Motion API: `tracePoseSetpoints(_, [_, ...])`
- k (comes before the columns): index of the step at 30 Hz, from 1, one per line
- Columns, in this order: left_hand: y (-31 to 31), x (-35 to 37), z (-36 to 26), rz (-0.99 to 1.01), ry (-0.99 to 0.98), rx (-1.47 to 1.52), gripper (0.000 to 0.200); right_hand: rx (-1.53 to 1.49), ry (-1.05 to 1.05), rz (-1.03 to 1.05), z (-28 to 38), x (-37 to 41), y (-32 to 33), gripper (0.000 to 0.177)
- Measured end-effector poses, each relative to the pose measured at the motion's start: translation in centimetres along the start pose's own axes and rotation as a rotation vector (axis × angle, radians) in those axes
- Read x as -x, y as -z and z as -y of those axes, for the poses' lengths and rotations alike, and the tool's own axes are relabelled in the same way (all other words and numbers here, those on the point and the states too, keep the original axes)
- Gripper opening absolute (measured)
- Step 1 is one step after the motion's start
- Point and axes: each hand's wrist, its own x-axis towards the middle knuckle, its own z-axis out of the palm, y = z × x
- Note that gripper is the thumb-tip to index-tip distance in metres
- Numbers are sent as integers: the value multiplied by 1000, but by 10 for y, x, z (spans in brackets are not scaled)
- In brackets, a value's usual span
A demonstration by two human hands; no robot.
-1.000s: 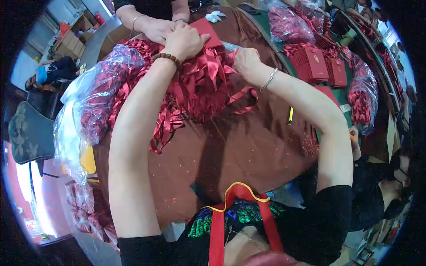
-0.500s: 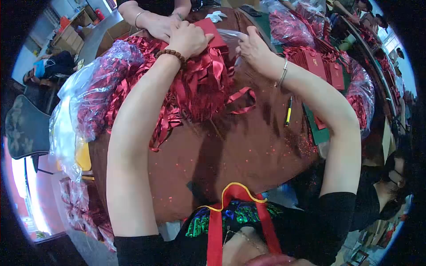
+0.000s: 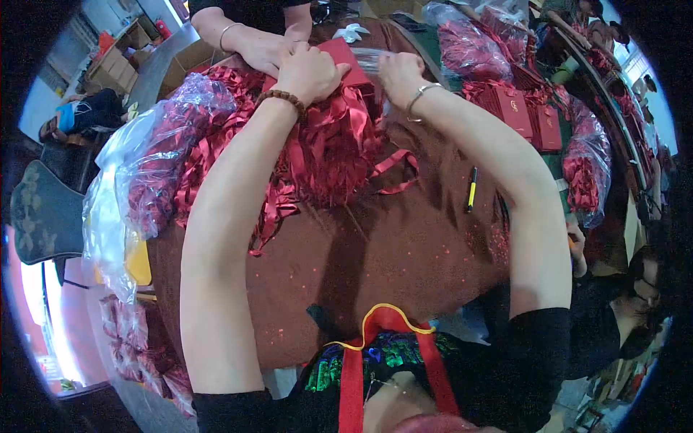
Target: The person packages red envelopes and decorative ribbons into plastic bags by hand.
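My left hand (image 3: 310,74), with a beaded bracelet, is closed at the edge of a stack of flat red card pieces (image 3: 341,54). Red satin ribbons (image 3: 328,141) hang from that stack in a thick bunch. To its right, my right hand (image 3: 401,76), wearing a silver bangle, is closed on clear plastic film (image 3: 368,59) that runs toward the stack; its fingertips are partly hidden and slightly blurred. Another person's hand (image 3: 256,50) rests against my left hand from the far side.
Clear bags of red ribboned pieces (image 3: 162,159) lie at the left. More red pieces with gold print (image 3: 514,112) stand at the right beside another filled bag (image 3: 586,162). A yellow-and-black pen (image 3: 472,191) and a loose ribbon loop (image 3: 397,173) lie on the brown tablecloth (image 3: 375,252).
My right hand has moved left and closer to the stack, and less plastic film shows between. My left hand stays on the stack. Another person's hand has appeared at the right edge of the table.
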Motion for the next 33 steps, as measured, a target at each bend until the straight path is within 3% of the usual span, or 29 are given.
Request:
tracePoseSetpoints(2, [2, 0, -1, 9, -27, -35, 50, -64, 46, 89, -6, -5, -4, 40])
tracePoseSetpoints(5, [6, 2, -1, 26, -19, 39, 49, -224, -10, -174, -11, -5, -9, 38])
tracePoseSetpoints(8, [11, 1, -1, 63, -68, -47, 48, -312, 64, -204, -21, 0, -12, 38])
tracePoseSetpoints(10, [-2, -3, 3, 30, -101, -31, 47, -356, 71, -180, -29, 6, -7, 43])
tracePoseSetpoints(13, [3, 1, -4, 29, -2, 3, 47, -531, 123, 56, -42, 4, 2, 50])
tracePoseSetpoints(18, [12, -2, -5, 118, -96, -67, 50, -534, 91, 289, -56, 4, 16, 59])
tracePoseSetpoints(20, [16, 0, -7, 106, -19, -61, 54, -711, 244, 383, -65, 9, 22, 75])
tracePoseSetpoints(22, [22, 0, -7, 166, -27, 13, 56, -812, 205, 298, -61, 8, 15, 83])
tracePoseSetpoints(25, [25, 0, -10, 197, -7, 16, 56, -640, 142, 222, -51, 12, 23, 87])
tracePoseSetpoints(26, [25, -1, -10, 192, -15, 8, 56, -493, 266, 188, -47, 17, 30, 79])
tracePoseSetpoints(28, [17, -1, -6, 196, -20, 1, 56, -241, 322, 79, -27, 16, 18, 55])
tracePoseSetpoints(29, [10, 0, -5, 90, -35, -1, 54, -243, 327, 81, -22, 15, 11, 55])
tracePoseSetpoints(30, [7, 0, -4, -16, -52, -2, 52, -62, 413, -53, -20, 17, 7, 41])
tracePoseSetpoints(31, [6, -3, -2, 51, -34, 27, 52, 122, 496, -188, -20, 18, 4, 30])
tracePoseSetpoints(33, [2, -4, -2, 43, -43, 16, 52, 185, 491, -152, -19, 27, 4, 24])
